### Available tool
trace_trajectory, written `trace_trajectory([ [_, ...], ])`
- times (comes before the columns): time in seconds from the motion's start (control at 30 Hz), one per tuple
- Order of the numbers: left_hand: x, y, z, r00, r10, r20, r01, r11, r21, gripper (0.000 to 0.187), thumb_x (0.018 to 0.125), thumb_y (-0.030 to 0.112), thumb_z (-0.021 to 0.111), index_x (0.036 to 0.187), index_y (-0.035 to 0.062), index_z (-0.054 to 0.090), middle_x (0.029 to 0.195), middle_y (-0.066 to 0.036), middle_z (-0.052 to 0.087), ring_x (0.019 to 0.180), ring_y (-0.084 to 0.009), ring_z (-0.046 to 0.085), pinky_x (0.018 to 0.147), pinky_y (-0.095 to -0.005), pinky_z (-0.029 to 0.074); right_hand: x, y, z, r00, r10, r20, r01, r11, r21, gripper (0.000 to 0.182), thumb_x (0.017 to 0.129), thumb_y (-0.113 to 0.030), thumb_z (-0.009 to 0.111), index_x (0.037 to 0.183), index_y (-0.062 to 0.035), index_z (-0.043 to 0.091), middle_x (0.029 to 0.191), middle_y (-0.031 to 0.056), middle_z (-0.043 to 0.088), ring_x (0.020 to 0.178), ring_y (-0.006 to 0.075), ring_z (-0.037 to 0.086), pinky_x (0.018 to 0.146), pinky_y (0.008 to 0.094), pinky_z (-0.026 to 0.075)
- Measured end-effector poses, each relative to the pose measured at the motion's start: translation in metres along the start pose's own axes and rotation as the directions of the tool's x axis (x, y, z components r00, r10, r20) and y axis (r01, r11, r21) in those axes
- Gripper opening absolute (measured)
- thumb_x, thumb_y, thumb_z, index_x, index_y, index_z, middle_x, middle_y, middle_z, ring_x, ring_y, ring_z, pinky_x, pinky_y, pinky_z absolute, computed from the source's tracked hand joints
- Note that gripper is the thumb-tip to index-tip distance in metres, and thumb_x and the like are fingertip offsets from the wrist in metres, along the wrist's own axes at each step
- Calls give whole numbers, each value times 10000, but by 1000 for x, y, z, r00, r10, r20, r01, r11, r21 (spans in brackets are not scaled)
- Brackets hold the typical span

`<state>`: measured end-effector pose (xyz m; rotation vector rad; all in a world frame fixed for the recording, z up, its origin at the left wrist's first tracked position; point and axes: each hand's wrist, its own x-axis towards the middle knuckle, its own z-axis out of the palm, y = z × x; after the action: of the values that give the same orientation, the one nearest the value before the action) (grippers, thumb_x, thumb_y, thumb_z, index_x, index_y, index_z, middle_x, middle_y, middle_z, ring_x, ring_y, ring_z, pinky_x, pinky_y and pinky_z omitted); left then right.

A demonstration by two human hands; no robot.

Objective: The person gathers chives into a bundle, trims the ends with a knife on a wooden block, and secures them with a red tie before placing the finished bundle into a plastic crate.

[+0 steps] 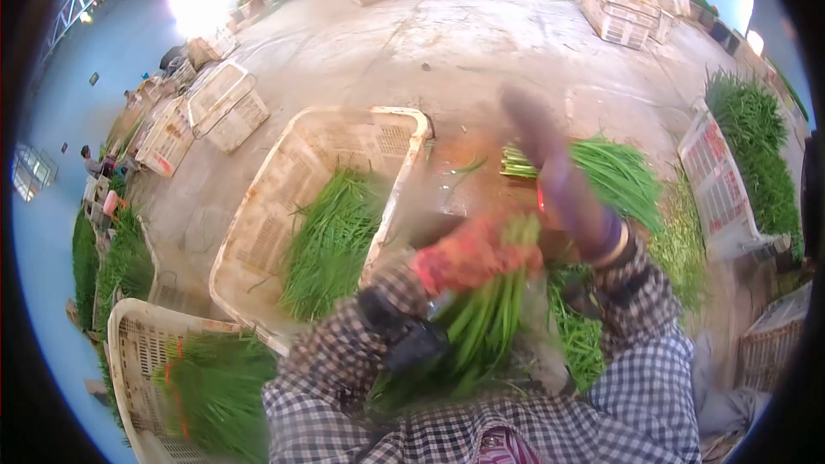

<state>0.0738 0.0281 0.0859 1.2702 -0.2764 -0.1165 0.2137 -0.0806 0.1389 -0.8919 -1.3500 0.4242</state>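
Observation:
My left hand (468, 253), in a red patterned glove, is wrapped round a bunch of long green stalks (485, 318) that hangs down toward my lap. My right hand (571, 193), in a purple glove, is raised just right of the bunch and smeared by motion; its fingers cannot be made out. Behind and right of it lies a bundle of green stalks (614, 172) with pale cut ends and a red band near them. Loose greens (584, 348) lie below my right forearm.
A large white crate (232, 249) with greens inside stands left of my hands. Another crate (137, 378) of greens is at the lower left. A tilted crate (718, 180) stands at the right. Stacked crates (619, 13) are farther back. A person (90, 159) is at the far left.

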Motion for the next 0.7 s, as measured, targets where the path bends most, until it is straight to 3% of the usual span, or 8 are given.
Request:
trace_trajectory([
  [0.03,2,18,-3,999,35,-19,-37,993,-108,473,897,104,616,1314,80,393,1039,-98,569,919,-186,607,839,-331,523,6,5,0,982,-19,-189,64,969,236,723,889,-322,584,1457,-38,239,1521,159,198,1414,266,177,1130,401,210],
  [0.13,12,80,-7,894,342,-289,-125,810,573,519,865,107,657,1317,65,406,924,-92,607,838,-186,622,751,-344,549,0,17,15,984,122,132,-134,987,89,642,918,-319,559,1427,-28,297,1464,152,293,1350,248,276,1105,381,262],
  [0.23,3,149,-23,861,410,-301,-268,869,417,510,855,63,654,1317,95,442,916,-119,648,850,-193,643,728,-313,552,-22,43,60,799,431,421,-533,830,163,541,956,-353,506,1364,-11,403,1327,132,500,1200,213,479,1050,356,359],
  [0.33,-24,214,-54,664,631,-402,-227,682,695,266,880,94,635,1126,21,565,844,-106,658,768,-174,645,705,-300,555,-36,65,62,438,709,553,-570,695,-439,442,939,-321,532,1303,-74,502,1292,158,522,1134,278,545,1000,361,417],
  [0.43,-73,252,-85,570,654,-498,28,591,807,139,904,131,606,928,-3,634,842,-94,661,776,-144,635,710,-284,552,-60,76,18,499,634,591,-481,770,-420,390,901,-277,561,1243,-90,560,1218,134,574,1062,252,584,908,335,469],
  [0.53,-95,263,-77,568,675,-471,293,369,882,140,899,91,599,1032,48,591,882,-72,638,817,-153,636,674,-276,542,-43,41,0,648,487,585,179,649,-739,348,908,-285,538,1182,-79,595,1144,118,619,1023,217,606,864,317,474],
  [0.63,-104,246,-94,533,712,-457,145,455,879,277,895,41,577,1153,119,512,923,-73,611,838,-177,641,643,-279,535,-22,11,3,635,583,508,224,490,-843,299,921,-250,520,1151,-75,599,1128,118,619,1016,221,608,844,316,470],
  [0.7,-107,244,-90,390,722,-571,177,550,816,370,882,-1,560,1200,161,462,916,-82,591,822,-202,646,635,-301,556,-18,18,-2,676,640,365,-224,650,-726,350,893,-225,570,1204,-65,567,1168,86,615,1037,189,599,848,314,464],
])
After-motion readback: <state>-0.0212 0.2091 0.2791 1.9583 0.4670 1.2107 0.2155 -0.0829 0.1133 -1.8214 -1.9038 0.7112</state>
